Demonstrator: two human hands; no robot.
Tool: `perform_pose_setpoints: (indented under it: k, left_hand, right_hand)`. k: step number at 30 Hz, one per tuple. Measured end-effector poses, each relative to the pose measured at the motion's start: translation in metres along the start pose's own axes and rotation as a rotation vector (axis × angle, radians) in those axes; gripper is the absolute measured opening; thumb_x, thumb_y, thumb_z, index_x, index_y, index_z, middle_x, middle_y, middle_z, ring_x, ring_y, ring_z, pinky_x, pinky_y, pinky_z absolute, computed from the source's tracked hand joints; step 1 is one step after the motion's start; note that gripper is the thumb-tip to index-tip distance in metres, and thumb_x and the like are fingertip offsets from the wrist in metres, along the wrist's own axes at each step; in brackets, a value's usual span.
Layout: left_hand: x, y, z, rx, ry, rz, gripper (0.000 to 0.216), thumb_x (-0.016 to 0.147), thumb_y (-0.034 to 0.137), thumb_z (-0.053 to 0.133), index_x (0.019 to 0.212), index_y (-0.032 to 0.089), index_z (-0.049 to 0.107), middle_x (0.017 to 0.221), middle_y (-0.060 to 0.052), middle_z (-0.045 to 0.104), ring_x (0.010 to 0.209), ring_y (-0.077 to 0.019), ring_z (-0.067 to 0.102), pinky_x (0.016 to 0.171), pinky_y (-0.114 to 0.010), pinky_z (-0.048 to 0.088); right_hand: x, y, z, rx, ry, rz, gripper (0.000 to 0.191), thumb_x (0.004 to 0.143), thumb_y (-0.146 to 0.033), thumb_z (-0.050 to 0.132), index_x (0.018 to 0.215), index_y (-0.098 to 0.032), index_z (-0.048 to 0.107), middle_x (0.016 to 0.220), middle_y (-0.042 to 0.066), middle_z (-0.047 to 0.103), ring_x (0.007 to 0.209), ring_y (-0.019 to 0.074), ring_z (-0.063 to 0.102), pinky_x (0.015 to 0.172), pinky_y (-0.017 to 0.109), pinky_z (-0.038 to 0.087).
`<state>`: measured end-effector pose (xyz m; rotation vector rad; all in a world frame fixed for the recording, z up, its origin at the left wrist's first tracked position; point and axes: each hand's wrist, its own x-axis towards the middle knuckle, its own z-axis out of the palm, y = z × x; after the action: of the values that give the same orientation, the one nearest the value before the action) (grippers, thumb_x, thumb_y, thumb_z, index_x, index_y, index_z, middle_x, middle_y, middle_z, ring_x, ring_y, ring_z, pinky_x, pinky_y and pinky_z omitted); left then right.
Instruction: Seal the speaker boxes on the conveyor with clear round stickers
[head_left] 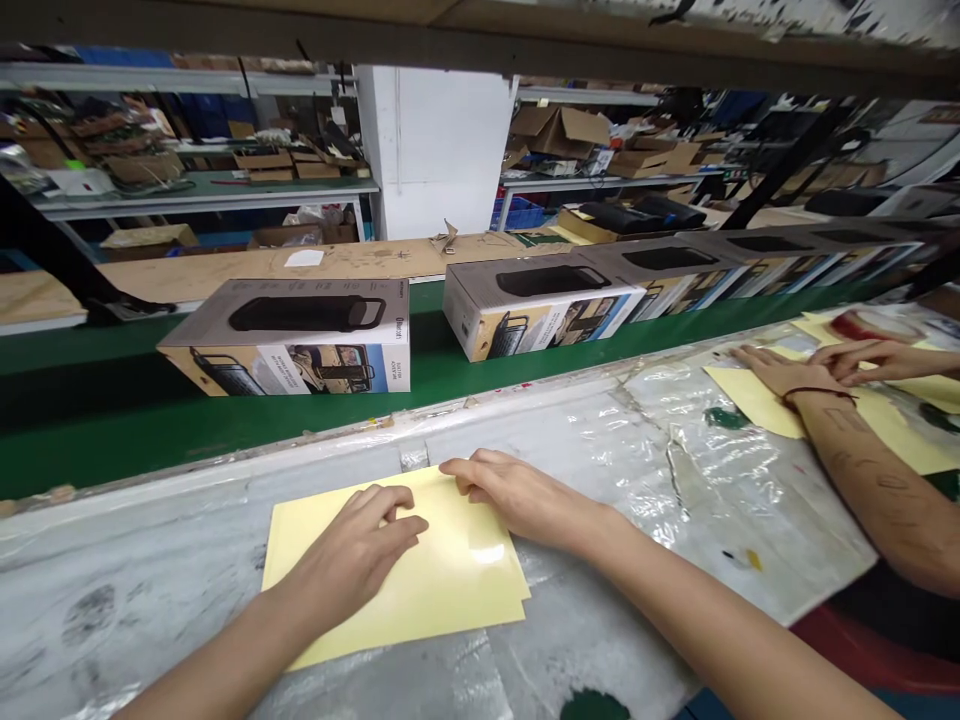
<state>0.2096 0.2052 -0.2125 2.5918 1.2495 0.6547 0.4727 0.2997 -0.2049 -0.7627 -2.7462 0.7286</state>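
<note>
Left hand: The worker's left hand (356,550) lies palm down over the yellow sheets (450,590), fingers bent and bunched, the thumb held a little apart from the index finger; it appears to have nothing in its grasp.
Right hand: The right hand (514,495) reaches in from the other side, wrist slightly bent, index finger extended along the sheets' far edge and the other fingers curled under; whether it pinches the paper or merely rests there cannot be told.
Forearms: Both bare, they rise from the lower corners of the view and angle inward, bringing the hands near each other but apart.
Yellow sheets: Stacked slightly out of line, with two corners showing at the lower right, they lie flat on the plastic-covered worktable (165,600), directly before the worker.
Green belt: Beyond the table's edge, printed boxes stand in a row on the green belt (67,430), the left-hand box (300,345) set apart from the next box (536,305).
Neighbor: At right, a co-worker's hands (791,375) work over more yellow paper (754,400), a dark band (821,391) around one wrist.
</note>
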Motion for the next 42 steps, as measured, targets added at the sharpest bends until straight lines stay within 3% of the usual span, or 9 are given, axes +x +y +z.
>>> perform_pose_setpoints:
  k: [8,15,21,25,31,35,42]
  left_hand:
    - [0.0,0.0,-0.001,0.008,-0.016,0.0,0.025,0.105,0.016,0.042,0.111,0.022,0.066,0.113,-0.011,0.063,0.089,-0.0213,0.06,0.077,-0.034,0.051]
    - [0.001,0.002,-0.001,0.008,-0.014,0.009,0.026,0.105,0.016,0.041,0.11,0.02,0.066,0.112,-0.011,0.062,0.088,-0.0217,0.059,0.076,-0.035,0.052]
    - [0.001,0.001,0.001,0.034,0.024,0.023,0.026,0.105,0.015,0.039,0.108,0.021,0.064,0.11,-0.01,0.062,0.085,-0.0208,0.06,0.071,-0.031,0.052]
    - [0.0,-0.001,0.005,0.051,0.03,0.027,0.027,0.106,0.017,0.037,0.106,0.021,0.063,0.109,-0.01,0.062,0.084,-0.0203,0.06,0.069,-0.031,0.053]
    - [-0.002,-0.001,0.008,0.06,0.012,0.007,0.031,0.106,0.017,0.032,0.108,0.022,0.063,0.108,-0.011,0.061,0.084,-0.0215,0.059,0.07,-0.033,0.053]
    - [-0.001,0.003,0.0,0.067,-0.044,0.0,0.024,0.104,0.014,0.041,0.111,0.021,0.062,0.11,-0.012,0.062,0.089,-0.0229,0.061,0.073,-0.034,0.055]
    - [-0.003,0.002,0.001,0.057,-0.063,-0.025,0.022,0.103,0.013,0.044,0.111,0.023,0.061,0.111,-0.011,0.062,0.09,-0.0234,0.06,0.074,-0.034,0.054]
  right_hand:
    - [-0.002,0.001,0.005,-0.038,0.045,-0.048,0.042,0.095,0.001,0.048,0.132,-0.018,0.055,0.094,0.005,0.06,0.091,0.0207,0.058,0.082,0.032,0.05]
    - [-0.01,0.006,0.011,-0.113,0.118,-0.1,0.06,0.098,-0.001,0.048,0.153,-0.024,0.039,0.115,0.01,0.066,0.11,0.0222,0.06,0.091,0.035,0.052]
    - [-0.014,0.003,0.011,-0.377,0.243,-0.311,0.043,0.106,-0.009,0.042,0.148,-0.017,0.042,0.109,0.01,0.073,0.106,0.0222,0.06,0.085,0.035,0.048]
    - [-0.012,-0.002,0.01,-0.396,0.22,-0.345,0.038,0.108,-0.011,0.042,0.145,-0.015,0.043,0.1,0.007,0.073,0.103,0.0209,0.059,0.089,0.035,0.044]
    - [-0.003,-0.012,-0.004,-0.275,0.081,-0.203,0.043,0.104,-0.011,0.049,0.146,-0.02,0.044,0.108,0.009,0.066,0.1,0.0222,0.055,0.09,0.033,0.043]
    - [0.001,-0.015,-0.013,-0.106,-0.017,-0.091,0.045,0.101,-0.007,0.05,0.144,-0.02,0.047,0.105,0.009,0.062,0.101,0.0223,0.055,0.088,0.031,0.045]
    - [-0.004,-0.018,-0.008,0.04,0.016,0.022,0.043,0.097,-0.003,0.046,0.136,-0.02,0.053,0.109,0.009,0.062,0.106,0.0229,0.054,0.095,0.033,0.043]
